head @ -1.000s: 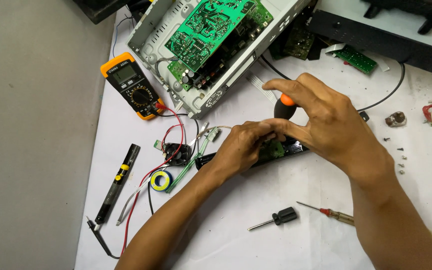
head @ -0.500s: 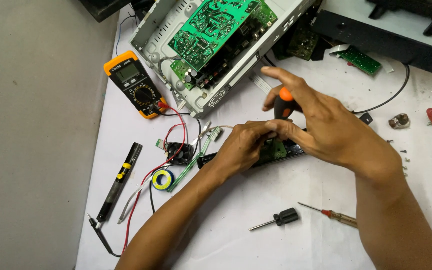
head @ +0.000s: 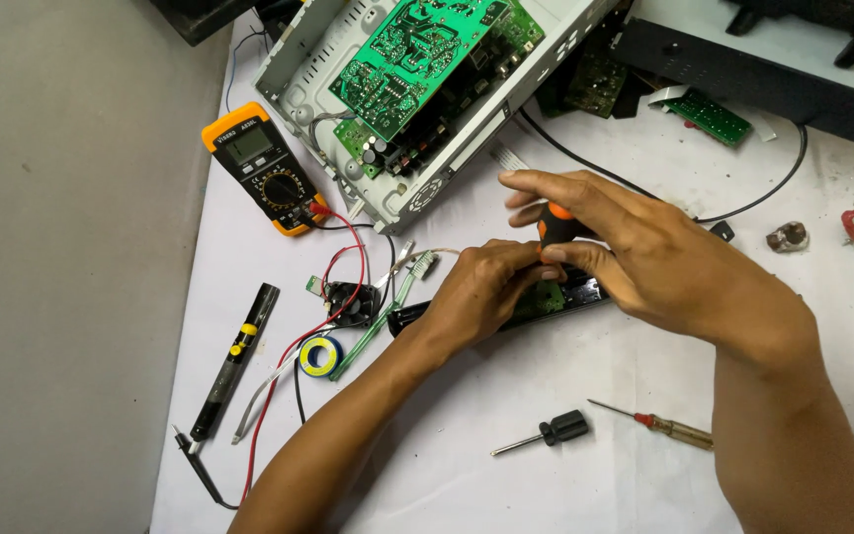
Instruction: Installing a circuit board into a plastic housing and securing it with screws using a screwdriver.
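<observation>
Hands [head: 585, 267] barely shifted over cluttered white table [head: 506, 494].

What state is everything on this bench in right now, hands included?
Right hand: gripping an orange-handled screwdriver, upright.
Left hand: pressing on the black strip.
Metal case: open, green board exposed.
Multimeter: red lead plugged in.
Two spare screwdrivers: lying flat, untouched.

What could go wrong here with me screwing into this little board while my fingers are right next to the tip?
The orange-handled screwdriver in the right hand might slip into the left hand steadying the small green board. The red multimeter lead lying beside the left wrist could snag.
</observation>
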